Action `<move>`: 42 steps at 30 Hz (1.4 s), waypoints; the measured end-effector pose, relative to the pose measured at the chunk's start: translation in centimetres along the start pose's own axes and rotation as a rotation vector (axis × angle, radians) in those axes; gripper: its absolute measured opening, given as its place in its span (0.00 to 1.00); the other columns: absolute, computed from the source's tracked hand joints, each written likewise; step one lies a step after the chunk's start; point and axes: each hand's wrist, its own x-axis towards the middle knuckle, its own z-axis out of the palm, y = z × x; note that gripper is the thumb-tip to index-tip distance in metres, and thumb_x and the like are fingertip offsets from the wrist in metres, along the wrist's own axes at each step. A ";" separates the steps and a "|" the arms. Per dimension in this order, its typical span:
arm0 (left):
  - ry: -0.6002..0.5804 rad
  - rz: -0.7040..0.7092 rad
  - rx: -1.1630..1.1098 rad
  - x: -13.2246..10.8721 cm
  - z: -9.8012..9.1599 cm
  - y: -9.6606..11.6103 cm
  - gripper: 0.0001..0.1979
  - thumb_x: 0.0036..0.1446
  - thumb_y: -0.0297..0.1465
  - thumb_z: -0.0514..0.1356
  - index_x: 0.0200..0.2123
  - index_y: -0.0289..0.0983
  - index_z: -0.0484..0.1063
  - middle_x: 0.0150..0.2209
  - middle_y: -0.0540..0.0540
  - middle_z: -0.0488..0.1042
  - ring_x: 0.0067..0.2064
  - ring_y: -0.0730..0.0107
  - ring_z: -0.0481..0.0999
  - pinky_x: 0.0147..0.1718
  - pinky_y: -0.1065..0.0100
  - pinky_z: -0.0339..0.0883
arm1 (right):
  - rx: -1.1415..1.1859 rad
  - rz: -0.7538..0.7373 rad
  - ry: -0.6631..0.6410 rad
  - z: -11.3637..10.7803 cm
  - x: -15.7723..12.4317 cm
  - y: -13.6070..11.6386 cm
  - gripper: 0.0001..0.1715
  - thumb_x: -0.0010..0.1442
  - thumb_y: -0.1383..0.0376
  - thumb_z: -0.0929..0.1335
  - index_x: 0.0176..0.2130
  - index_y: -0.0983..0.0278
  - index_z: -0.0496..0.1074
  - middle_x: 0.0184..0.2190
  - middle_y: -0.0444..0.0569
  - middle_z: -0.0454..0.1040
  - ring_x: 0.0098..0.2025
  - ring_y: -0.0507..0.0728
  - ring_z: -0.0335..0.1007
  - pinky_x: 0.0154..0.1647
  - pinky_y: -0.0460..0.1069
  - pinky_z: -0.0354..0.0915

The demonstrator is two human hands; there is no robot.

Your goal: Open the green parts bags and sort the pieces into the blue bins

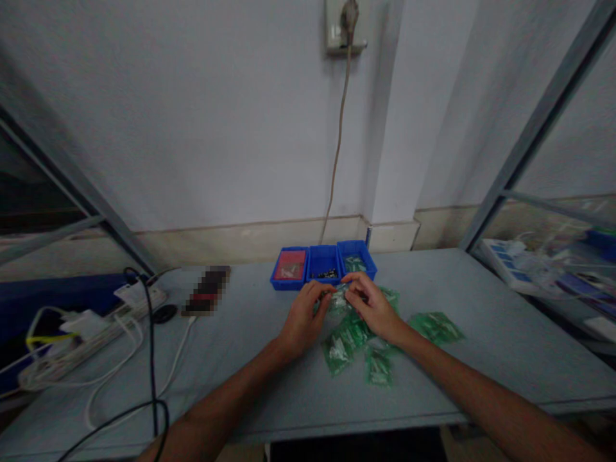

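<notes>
My left hand [305, 314] and my right hand [371, 301] meet over the grey table [481, 333], just in front of three blue bins. Between their pinched fingers they hold a small green plastic bag [339, 297]. Several more green bags [353, 340] lie scattered under and around my right hand, with another pair [437, 326] further right. The left blue bin [290, 267] has a pink lining, the middle bin [324, 264] holds small dark parts, and the right bin [355, 259] holds green bags.
A white power strip [96, 321] with plugs, white cables and a black cable [153, 359] lies at the table's left. A blurred dark object [208, 290] sits left of the bins. A wall socket's cord [337, 154] hangs down behind. Metal frame posts stand at both sides.
</notes>
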 end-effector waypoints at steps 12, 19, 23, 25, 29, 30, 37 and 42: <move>-0.020 0.022 0.012 -0.2 0.1 -0.2 0.10 0.72 0.31 0.59 0.54 0.42 0.73 0.46 0.44 0.77 0.46 0.62 0.76 0.50 0.61 0.71 | -0.035 -0.016 0.014 0.1 0.0 0.0 0.13 0.71 0.58 0.68 0.54 0.56 0.67 0.33 0.42 0.64 0.34 0.56 0.64 0.35 0.50 0.60; -0.036 -0.004 0.028 -0.2 0.2 -0.7 0.15 0.70 0.31 0.63 0.58 0.43 0.71 0.48 0.45 0.78 0.46 0.62 0.76 0.51 0.60 0.71 | -0.033 -0.037 0.017 0.0 0.0 0.2 0.13 0.71 0.59 0.67 0.54 0.57 0.67 0.37 0.44 0.68 0.38 0.57 0.68 0.38 0.51 0.63; -0.046 -0.046 0.011 -0.2 0.3 -0.9 0.20 0.68 0.34 0.65 0.60 0.42 0.69 0.50 0.44 0.79 0.47 0.61 0.78 0.51 0.58 0.72 | -0.038 -0.020 0.018 0.0 0.0 0.3 0.14 0.71 0.59 0.68 0.54 0.56 0.67 0.39 0.45 0.71 0.39 0.58 0.70 0.38 0.51 0.64; -0.049 -0.058 0.003 -0.3 0.4 -0.8 0.19 0.68 0.35 0.65 0.59 0.42 0.70 0.51 0.43 0.79 0.47 0.61 0.78 0.51 0.57 0.73 | -0.036 -0.014 0.023 0.0 0.0 0.3 0.14 0.70 0.58 0.69 0.54 0.57 0.67 0.38 0.44 0.71 0.38 0.58 0.70 0.38 0.51 0.63; -0.014 -0.069 -0.005 -0.5 0.4 -0.5 0.17 0.69 0.34 0.63 0.59 0.42 0.70 0.49 0.43 0.80 0.46 0.61 0.79 0.50 0.58 0.74 | 0.027 -0.011 0.040 0.0 0.1 0.2 0.13 0.70 0.57 0.70 0.50 0.56 0.64 0.34 0.42 0.72 0.35 0.57 0.69 0.37 0.50 0.62; -0.004 -0.077 -0.005 -0.5 0.4 -0.4 0.17 0.69 0.34 0.63 0.59 0.42 0.69 0.48 0.43 0.80 0.46 0.61 0.79 0.49 0.59 0.74 | 0.037 -0.013 0.048 0.0 0.1 0.2 0.13 0.70 0.57 0.70 0.48 0.56 0.64 0.34 0.42 0.72 0.35 0.57 0.69 0.36 0.50 0.62; 0.019 -0.099 -0.015 -0.2 0.2 -0.3 0.11 0.70 0.34 0.61 0.53 0.42 0.72 0.45 0.45 0.80 0.43 0.63 0.78 0.47 0.62 0.72 | -0.165 -0.099 0.025 -0.4 0.1 -0.7 0.09 0.71 0.63 0.65 0.46 0.59 0.75 0.41 0.48 0.77 0.39 0.58 0.71 0.41 0.52 0.65; 0.006 -0.130 -0.072 0.0 -0.2 0.0 0.12 0.76 0.35 0.52 0.49 0.40 0.74 0.44 0.45 0.80 0.44 0.63 0.79 0.47 0.63 0.71 | -0.164 -0.040 0.010 -0.3 0.0 -0.5 0.13 0.66 0.68 0.67 0.49 0.59 0.77 0.36 0.44 0.76 0.32 0.55 0.68 0.36 0.49 0.63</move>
